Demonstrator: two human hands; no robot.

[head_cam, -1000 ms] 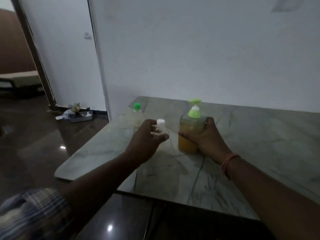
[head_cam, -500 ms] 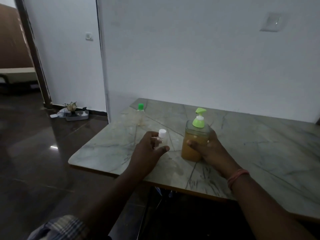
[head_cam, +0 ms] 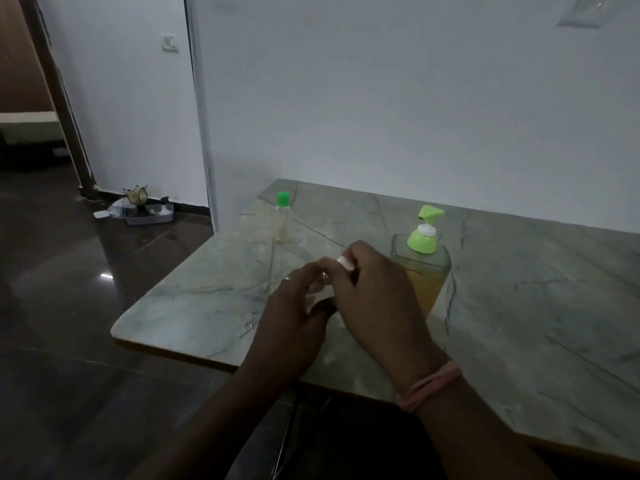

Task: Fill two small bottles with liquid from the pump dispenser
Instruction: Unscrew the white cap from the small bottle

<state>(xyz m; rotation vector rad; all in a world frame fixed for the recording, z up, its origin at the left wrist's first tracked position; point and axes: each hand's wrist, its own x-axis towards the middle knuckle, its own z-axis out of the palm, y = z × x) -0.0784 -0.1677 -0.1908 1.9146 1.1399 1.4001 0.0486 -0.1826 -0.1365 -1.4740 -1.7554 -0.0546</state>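
Nearby, pump dispenser [head_cam: 423,271] (orange liquid inside)

A grey-green veined marble table [head_cam: 519,289] carries a clear square pump dispenser [head_cam: 426,271] of orange liquid with a light-green pump. Well left of the dispenser, toward the far corner, stands a small clear green-capped bottle [head_cam: 283,216].

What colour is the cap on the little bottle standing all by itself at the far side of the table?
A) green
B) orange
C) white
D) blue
A: the small clear bottle standing alone near the far edge of the table wears a bright green cap, while both hands are busy nearer the camera.
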